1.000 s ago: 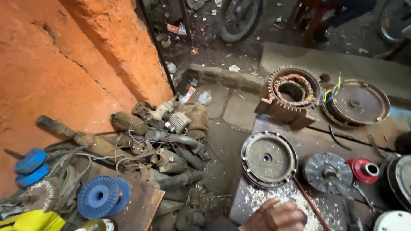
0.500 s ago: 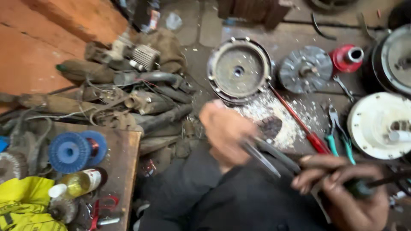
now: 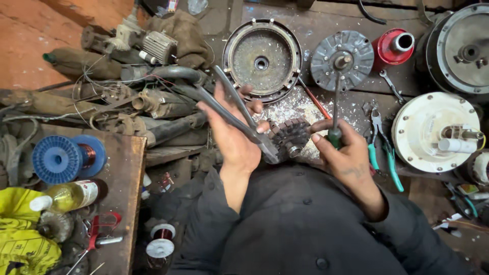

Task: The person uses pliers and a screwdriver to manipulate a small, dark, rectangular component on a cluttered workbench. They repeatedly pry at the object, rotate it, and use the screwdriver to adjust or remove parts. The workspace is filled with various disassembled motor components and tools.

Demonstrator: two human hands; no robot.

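L hand (image 3: 232,135) grips grey pliers (image 3: 239,114), R hand (image 3: 344,153) green-handled screwdriver (image 3: 336,109).

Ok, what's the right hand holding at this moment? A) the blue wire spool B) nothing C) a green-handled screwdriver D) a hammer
C: the right hand grips a green-handled screwdriver with the shaft pointing up, while the left hand holds grey pliers against a small dark toothed part.

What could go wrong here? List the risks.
1. The left hand grips pliers on a small grooved metal part held in the air; it may slip out and drop.
2. The right hand holds a screwdriver beside the left fingers; a slip might jab them.
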